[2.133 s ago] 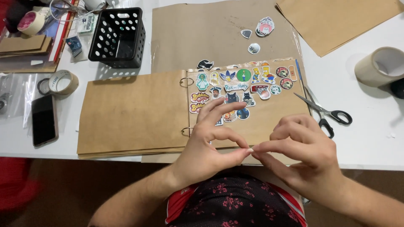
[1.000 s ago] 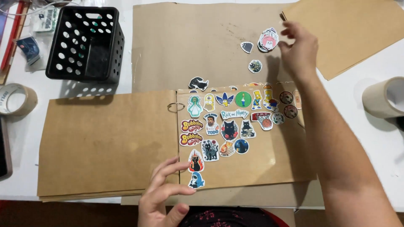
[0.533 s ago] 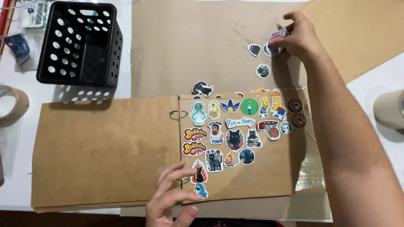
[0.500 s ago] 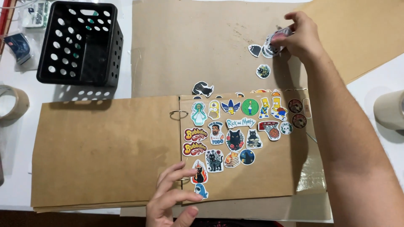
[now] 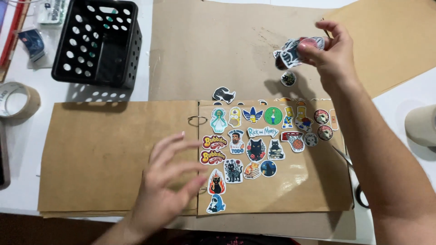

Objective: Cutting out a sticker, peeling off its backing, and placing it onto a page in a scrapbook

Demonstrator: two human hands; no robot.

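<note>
— What is the right hand (image 5: 335, 54) doing up there at one o'clock?

— It is pinching two die-cut stickers (image 5: 295, 49) between thumb and fingertips, lifting them clear of the brown kraft sheet (image 5: 218, 50). One small round sticker (image 5: 288, 78) is lying just beneath them, and one dark sticker (image 5: 224, 95) is sitting at the album's top edge.

— And the left hand (image 5: 165, 181)?

— It is hovering at seven o'clock over the open ring-bound kraft album (image 5: 113, 154), fingers spread and gripping nothing, near a flame-backed cat sticker (image 5: 216, 181).

— How many are on the page?

— I am counting roughly twenty-two under its glossy film. Elsewhere: one black perforated crate (image 5: 97, 43) at eleven o'clock, two tape rolls, one (image 5: 16, 100) at nine and one (image 5: 420, 124) at three, and one pair of scissors (image 5: 352, 174) poking out at four.
</note>
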